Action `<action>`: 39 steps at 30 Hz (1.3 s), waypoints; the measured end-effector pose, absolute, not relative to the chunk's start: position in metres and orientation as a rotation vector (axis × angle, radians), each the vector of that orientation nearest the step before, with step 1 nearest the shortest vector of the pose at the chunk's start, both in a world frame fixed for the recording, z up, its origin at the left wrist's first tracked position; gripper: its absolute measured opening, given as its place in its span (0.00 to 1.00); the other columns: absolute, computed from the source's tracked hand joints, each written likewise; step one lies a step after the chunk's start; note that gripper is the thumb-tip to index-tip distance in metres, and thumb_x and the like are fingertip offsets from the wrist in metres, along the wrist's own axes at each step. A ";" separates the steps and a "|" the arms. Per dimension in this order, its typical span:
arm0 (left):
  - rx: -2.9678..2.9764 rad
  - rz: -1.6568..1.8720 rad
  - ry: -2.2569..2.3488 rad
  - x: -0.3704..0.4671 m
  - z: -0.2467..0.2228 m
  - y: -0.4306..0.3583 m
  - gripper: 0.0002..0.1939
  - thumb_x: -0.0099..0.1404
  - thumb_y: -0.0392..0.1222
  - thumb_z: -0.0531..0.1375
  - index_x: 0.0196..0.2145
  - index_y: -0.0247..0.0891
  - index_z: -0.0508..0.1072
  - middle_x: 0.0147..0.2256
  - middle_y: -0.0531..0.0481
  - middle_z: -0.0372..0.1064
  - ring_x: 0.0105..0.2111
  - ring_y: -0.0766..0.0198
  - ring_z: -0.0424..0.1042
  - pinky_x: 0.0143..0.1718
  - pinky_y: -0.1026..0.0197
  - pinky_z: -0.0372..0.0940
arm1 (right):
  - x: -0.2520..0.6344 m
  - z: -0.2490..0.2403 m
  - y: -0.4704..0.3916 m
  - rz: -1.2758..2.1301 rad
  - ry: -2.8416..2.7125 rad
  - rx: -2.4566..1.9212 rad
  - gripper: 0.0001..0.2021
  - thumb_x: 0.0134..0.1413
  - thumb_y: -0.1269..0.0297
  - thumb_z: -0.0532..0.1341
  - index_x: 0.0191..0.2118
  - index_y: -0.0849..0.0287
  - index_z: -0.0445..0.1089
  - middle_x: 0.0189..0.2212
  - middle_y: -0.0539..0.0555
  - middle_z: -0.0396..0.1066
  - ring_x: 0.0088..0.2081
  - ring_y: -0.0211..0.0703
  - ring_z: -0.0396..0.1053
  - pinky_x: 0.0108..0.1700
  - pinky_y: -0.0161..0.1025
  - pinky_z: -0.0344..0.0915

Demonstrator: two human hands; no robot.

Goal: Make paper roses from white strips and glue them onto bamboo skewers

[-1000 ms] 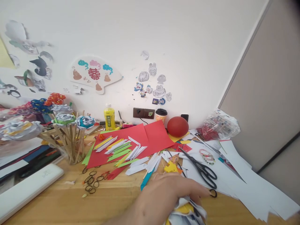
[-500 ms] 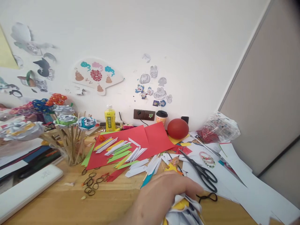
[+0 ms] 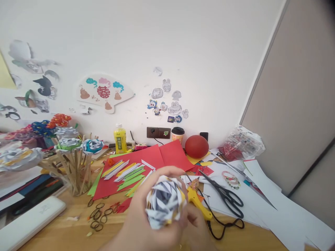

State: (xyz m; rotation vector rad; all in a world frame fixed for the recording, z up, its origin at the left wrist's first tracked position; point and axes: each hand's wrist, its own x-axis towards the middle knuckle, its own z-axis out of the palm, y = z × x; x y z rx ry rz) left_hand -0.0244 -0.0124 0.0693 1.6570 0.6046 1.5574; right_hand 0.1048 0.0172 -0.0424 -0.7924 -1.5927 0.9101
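Observation:
A white paper flower (image 3: 165, 202) with yellow bits at its edges is held up at the lower middle of the head view. My left hand (image 3: 142, 212) wraps round it from the left, with fingers over its top and the thumb below. My right hand (image 3: 195, 223) is lower and to the right, close against the flower's underside; its fingers are curled and blurred, and what they grip is hidden. A yellow glue gun (image 3: 200, 205) with a black cord lies just beyond my right hand. Black scissors (image 3: 226, 197) rest to its right.
Folded paper strips (image 3: 131, 176) lie on red sheets (image 3: 153, 157). Rubber bands (image 3: 98, 216), a white case (image 3: 34, 223) and a cup of sticks (image 3: 75, 177) are at left. A yellow bottle (image 3: 120, 139), red balloon (image 3: 196, 146) and white paper (image 3: 261, 202) stand or lie farther off.
The flower has risen into fuller view, its face toward the camera, with my left hand round it. My right hand now shows beside it. The glue gun and its cord are more exposed.

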 end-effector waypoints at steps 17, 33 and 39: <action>1.265 1.605 0.556 -0.042 0.065 0.029 0.35 0.43 0.48 0.70 0.50 0.45 0.66 0.38 0.49 0.70 0.34 0.58 0.71 0.37 0.58 0.66 | 0.113 -0.054 0.023 0.396 -1.581 -1.019 0.24 0.58 0.49 0.50 0.21 0.60 0.71 0.17 0.50 0.66 0.20 0.36 0.61 0.23 0.31 0.55; 1.476 1.749 0.978 -0.044 0.066 0.028 0.20 0.54 0.46 0.62 0.44 0.40 0.66 0.40 0.47 0.68 0.34 0.59 0.69 0.36 0.59 0.64 | 0.128 -0.039 0.029 0.457 -1.723 -0.999 0.18 0.60 0.53 0.50 0.35 0.57 0.73 0.28 0.54 0.72 0.32 0.43 0.69 0.35 0.35 0.65; 1.489 1.713 1.115 -0.044 0.079 0.023 0.17 0.57 0.44 0.59 0.45 0.41 0.65 0.40 0.49 0.67 0.35 0.62 0.69 0.37 0.62 0.64 | 0.169 -0.051 0.067 0.089 -1.895 -1.762 0.12 0.52 0.67 0.56 0.43 0.59 0.71 0.41 0.58 0.71 0.44 0.50 0.66 0.48 0.42 0.60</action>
